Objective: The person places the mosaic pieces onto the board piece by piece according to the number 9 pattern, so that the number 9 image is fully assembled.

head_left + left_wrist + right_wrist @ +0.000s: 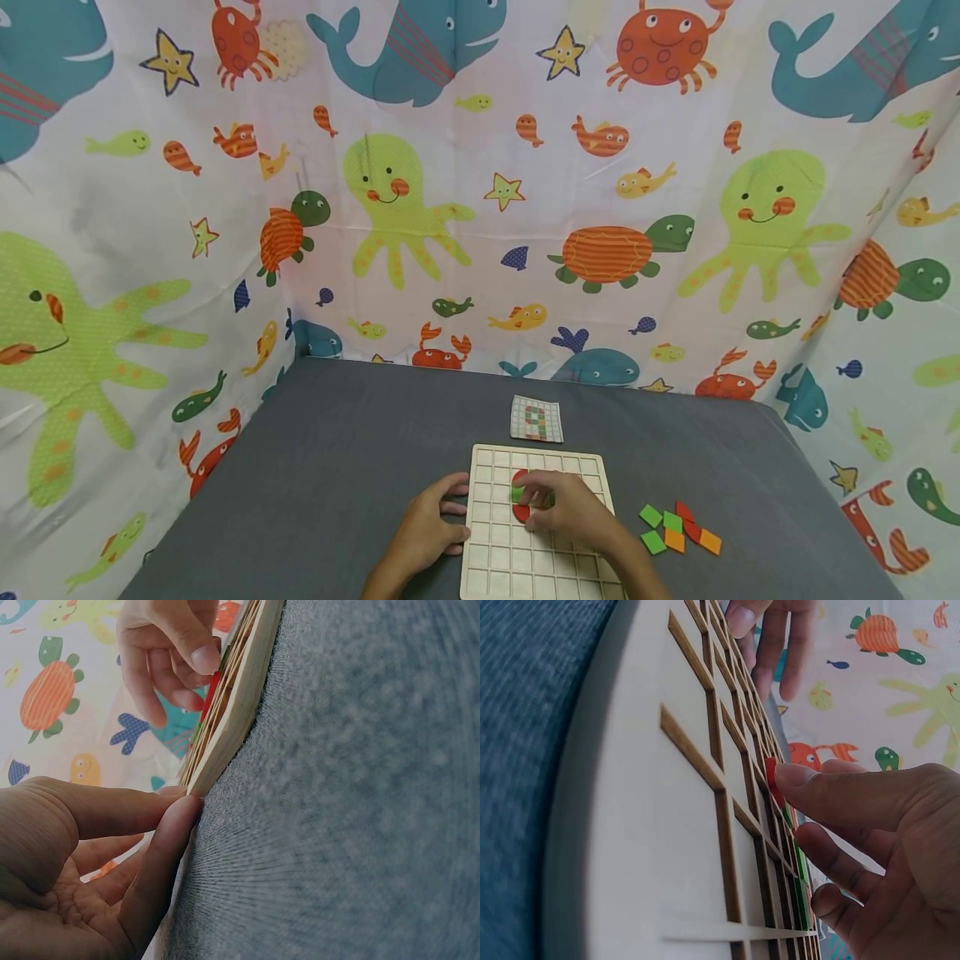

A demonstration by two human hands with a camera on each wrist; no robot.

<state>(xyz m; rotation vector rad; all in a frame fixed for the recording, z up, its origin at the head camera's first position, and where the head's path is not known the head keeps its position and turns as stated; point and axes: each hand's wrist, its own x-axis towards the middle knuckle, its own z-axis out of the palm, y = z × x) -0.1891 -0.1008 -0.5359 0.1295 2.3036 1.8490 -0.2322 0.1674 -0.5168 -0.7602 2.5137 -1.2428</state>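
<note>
Two bare hands work at one wooden grid board [491, 558], which lies on a dark grey cloth-covered table [337, 467] in front of the person. One of them, the left hand [423, 525], touches the board's left edge with thumb and fingers; in the head view its grip is wide, thumb and forefinger well apart along that edge. The other, the right hand [573, 508], is over the upper middle of the board, its fingers bent and apart, the grip fairly wide, with the thumb tip just at a red piece, as the right wrist view shows.

Three pieces show in one column beside the right hand: an upper red piece [519, 477], a green piece [517, 495] and a lower red piece [520, 514], in that order towards the person. A little more green shows past the fingers; how many pieces the hand hides cannot be told.

Seven loose pieces lie in one group to the right of the board: three green [650, 515], two red [684, 511] and two orange [674, 541]. One small card [536, 419], printed with a coloured grid, lies just beyond the board. Behind the table hangs a white cloth [465, 317] with sea animals, three orange-shelled turtles among them.
</note>
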